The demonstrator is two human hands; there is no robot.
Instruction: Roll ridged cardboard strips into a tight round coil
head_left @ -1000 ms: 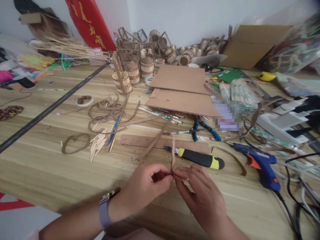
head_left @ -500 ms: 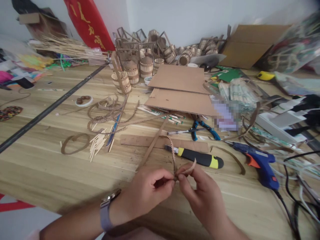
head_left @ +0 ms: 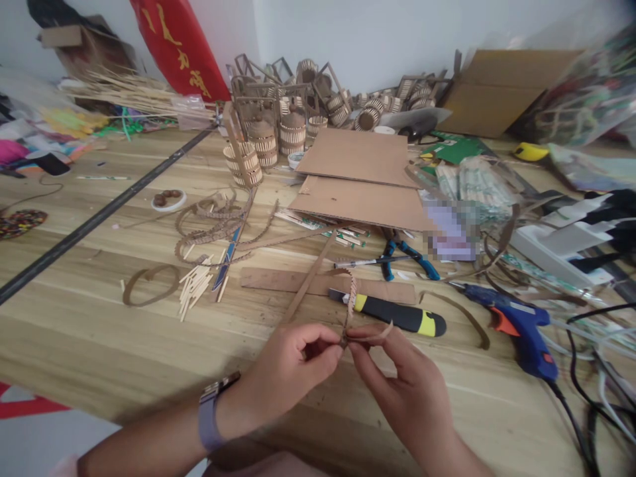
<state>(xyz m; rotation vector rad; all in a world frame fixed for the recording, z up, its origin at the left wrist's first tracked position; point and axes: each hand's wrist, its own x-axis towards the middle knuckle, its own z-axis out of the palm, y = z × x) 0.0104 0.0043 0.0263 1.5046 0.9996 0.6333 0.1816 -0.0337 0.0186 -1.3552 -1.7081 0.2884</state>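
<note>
My left hand [head_left: 293, 371] is closed, pinching the lower end of a brown braided strip [head_left: 352, 295] between thumb and index finger. Close against it, my right hand [head_left: 405, 377] pinches the same spot, and a thin loose brown tail [head_left: 380, 336] sticks out across its fingers. The braid rises from the fingertips and curls over a flat cardboard strip [head_left: 278, 279]. Just beyond my hands lies a black and yellow utility knife [head_left: 397, 315]. A long narrow brown strip [head_left: 311, 278] runs diagonally toward my left hand.
A blue glue gun [head_left: 527, 331] with cables lies at the right. Pliers [head_left: 412, 258], cardboard sheets [head_left: 358, 199] and small woven baskets [head_left: 243, 165] stand or lie farther back. Coiled braids [head_left: 209, 232] and short sticks [head_left: 196, 285] are at the left, near a metal bar [head_left: 109, 199].
Both hands have moved slightly up and away from me with the pinched braid. Its upper part has shifted right, now overlapping the knife's front end.
</note>
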